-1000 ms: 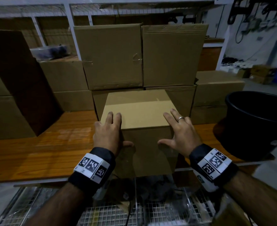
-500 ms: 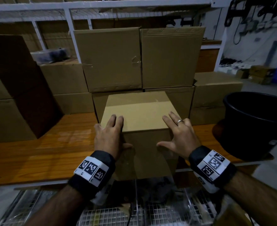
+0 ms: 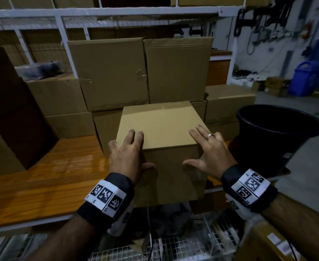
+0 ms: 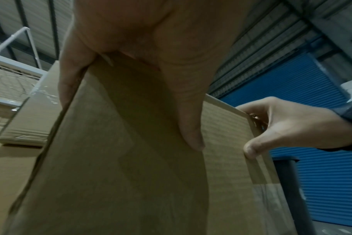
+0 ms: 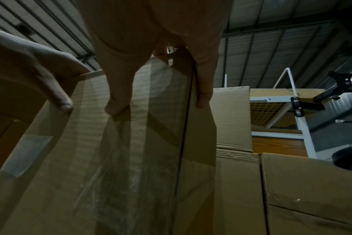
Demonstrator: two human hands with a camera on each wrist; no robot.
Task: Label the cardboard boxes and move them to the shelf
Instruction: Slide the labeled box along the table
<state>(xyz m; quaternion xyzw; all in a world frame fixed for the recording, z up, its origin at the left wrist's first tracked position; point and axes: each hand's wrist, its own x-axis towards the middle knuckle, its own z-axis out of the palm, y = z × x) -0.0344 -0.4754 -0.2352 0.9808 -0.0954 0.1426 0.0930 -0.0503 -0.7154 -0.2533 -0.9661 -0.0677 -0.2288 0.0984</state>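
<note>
A plain cardboard box (image 3: 160, 125) stands at the front edge of the wooden shelf board (image 3: 42, 176), its back against other boxes. My left hand (image 3: 128, 151) lies over its front left top corner, fingers flat on the top and thumb on the front face. My right hand (image 3: 200, 149), with a ring, lies the same way at the front right corner. In the left wrist view my left hand (image 4: 151, 47) straddles the box (image 4: 120, 159) edge. The right wrist view shows my right hand (image 5: 151, 39) on the box (image 5: 110, 159). No label shows on the faces I see.
Stacked cardboard boxes (image 3: 108, 72) fill the shelf behind, with a dark box (image 3: 14, 110) at the left. A black bucket (image 3: 275, 132) stands close on the right. A white shelf frame (image 3: 98, 12) runs overhead. A wire mesh cart (image 3: 155, 247) is below my arms.
Both hands stay on the same corners of the box. The view has shifted a little; the box itself has barely moved.
</note>
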